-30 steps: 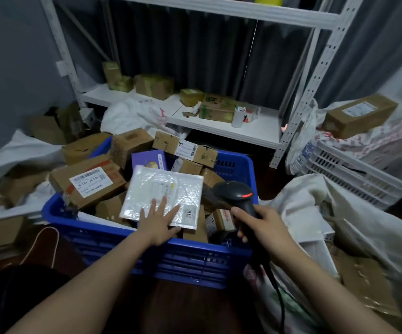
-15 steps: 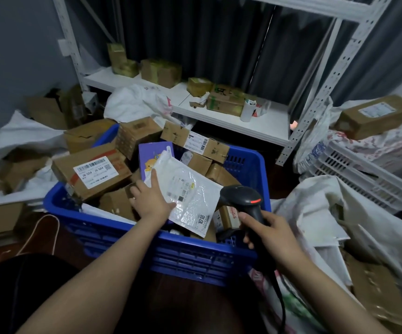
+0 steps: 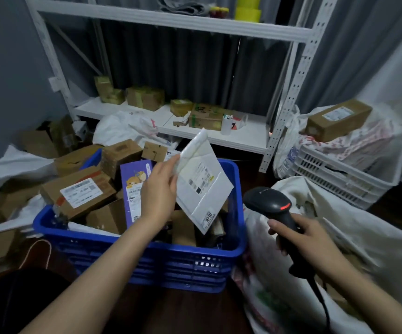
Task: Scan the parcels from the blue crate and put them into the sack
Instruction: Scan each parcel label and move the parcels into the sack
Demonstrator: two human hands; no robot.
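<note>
Above blue crate (image 3: 147, 249): white mailer (image 3: 202, 186) tilted, pinched by curled fingers (image 3: 171, 165) of left hand (image 3: 159, 191) | right of crate: scanner (image 3: 269, 206) gripped in right hand (image 3: 308, 239), over white sack (image 3: 344, 227) | inside crate: brown boxes (image 3: 79, 191), purple box (image 3: 132, 189) | behind crate: shelf (image 3: 243, 138)

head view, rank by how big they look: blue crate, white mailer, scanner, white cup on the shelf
1. blue crate
2. white mailer
3. scanner
4. white cup, though it stands farther back, so its real size is unsure
</note>
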